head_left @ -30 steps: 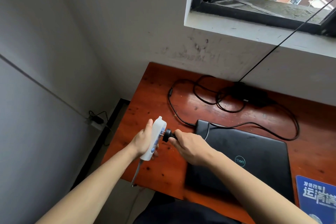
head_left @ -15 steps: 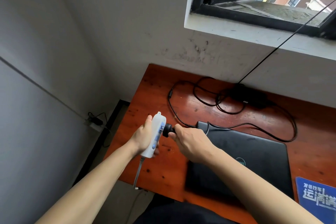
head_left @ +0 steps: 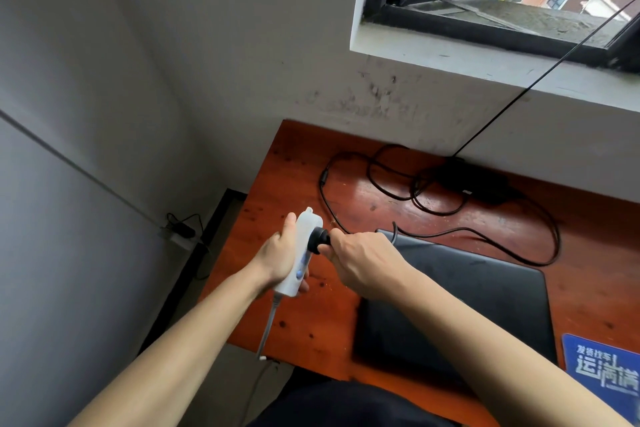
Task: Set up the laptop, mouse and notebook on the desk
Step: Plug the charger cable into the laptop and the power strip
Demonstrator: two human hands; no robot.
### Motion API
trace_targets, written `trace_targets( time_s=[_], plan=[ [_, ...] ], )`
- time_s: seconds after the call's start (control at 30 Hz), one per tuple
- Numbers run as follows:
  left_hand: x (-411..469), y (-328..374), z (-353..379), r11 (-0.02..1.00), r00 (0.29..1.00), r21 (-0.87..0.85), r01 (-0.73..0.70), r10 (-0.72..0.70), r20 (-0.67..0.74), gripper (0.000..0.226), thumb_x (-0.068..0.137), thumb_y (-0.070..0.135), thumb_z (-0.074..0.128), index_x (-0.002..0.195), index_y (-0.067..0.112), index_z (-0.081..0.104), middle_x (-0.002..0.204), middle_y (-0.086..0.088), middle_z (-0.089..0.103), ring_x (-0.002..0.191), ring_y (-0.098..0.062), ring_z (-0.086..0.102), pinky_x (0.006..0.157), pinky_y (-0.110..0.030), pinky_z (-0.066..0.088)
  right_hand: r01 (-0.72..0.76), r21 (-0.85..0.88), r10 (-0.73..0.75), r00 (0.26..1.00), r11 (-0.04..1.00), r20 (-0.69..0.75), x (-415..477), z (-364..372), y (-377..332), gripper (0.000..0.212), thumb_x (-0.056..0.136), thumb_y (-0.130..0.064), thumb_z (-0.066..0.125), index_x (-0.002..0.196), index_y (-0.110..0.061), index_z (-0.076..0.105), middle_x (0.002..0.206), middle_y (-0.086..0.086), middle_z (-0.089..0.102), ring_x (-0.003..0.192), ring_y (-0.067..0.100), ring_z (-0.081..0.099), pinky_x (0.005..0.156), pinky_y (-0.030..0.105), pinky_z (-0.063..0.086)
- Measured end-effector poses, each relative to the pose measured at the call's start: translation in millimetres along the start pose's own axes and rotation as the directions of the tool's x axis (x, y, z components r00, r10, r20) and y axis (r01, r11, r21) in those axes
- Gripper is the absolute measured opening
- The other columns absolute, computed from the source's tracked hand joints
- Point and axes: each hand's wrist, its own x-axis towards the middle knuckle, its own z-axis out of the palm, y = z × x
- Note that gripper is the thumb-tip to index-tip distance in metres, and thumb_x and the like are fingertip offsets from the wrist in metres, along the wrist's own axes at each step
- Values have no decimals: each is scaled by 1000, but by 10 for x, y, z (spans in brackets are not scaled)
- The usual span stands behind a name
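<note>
With the left hand [head_left: 280, 255] gripping the power strip [head_left: 300, 255], the right hand [head_left: 360, 262], gripping the black plug [head_left: 317, 242], should push squarely.

Head-worn, close, downward over desk [head_left: 298, 177]

- Far-left corner of the bench [head_left: 294, 163] — bare wood, open right up to the wall.
- Black cable [head_left: 323, 180] loops and charger brick [head_left: 479, 184] clutter the back.
- Closed laptop [head_left: 485, 305] fills the near middle, blue flat item [head_left: 602, 371] just beside it.
- Above the left strip of wood — left grip [head_left: 277, 253] holding power strip [head_left: 304, 229], right grip [head_left: 360, 260] on plug [head_left: 317, 241].
</note>
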Motion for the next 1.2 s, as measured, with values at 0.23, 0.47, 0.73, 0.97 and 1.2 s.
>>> trace_targets(
  time_s=[0.23,0.47,0.73,0.97,1.2],
  plan=[
    [-26,26,-22,994,1000,101,-31,32,-2,83,96,67,12,85,3,65,63,-16,65,58,-31,67,59,-42,60,4,117,-1,999,993,-32,-46,183,60,33,106,-47,27,86,-22,32,65,-6,47,51,22,46,50,37,32],
    [92,37,-10,984,998,166,-62,66,-19,79,98,66,18,115,2,60,76,-14,66,63,-26,65,57,-36,55,-152,258,161,987,954,-13,29,432,184,34,104,-54,27,97,-24,41,77,1,63,73,31,63,58,38,38],
    [180,-405,153,853,994,513,-90,105,-1,29,102,47,39,108,21,48,88,4,61,80,-13,59,67,-30,46,-271,374,273,961,887,47,83,590,375,37,103,-45,46,129,-19,50,123,6,63,108,28,61,88,42,48],
    [366,-625,293,938,919,331,106,35,-393,40,105,38,36,125,5,44,125,-18,57,112,-33,55,82,-36,42,-266,15,265,963,964,50,-226,923,724,78,99,-44,43,160,-17,2,167,18,-6,154,36,-7,124,49,4],
    [651,-604,498,906,803,304,295,-63,-593,52,106,32,35,149,4,26,144,-24,37,131,-40,35,105,-53,37,-359,-43,354,884,932,306,-480,1360,1117,90,94,-73,24,158,-24,-16,162,15,-30,149,35,-27,123,50,-5]
  ],
)
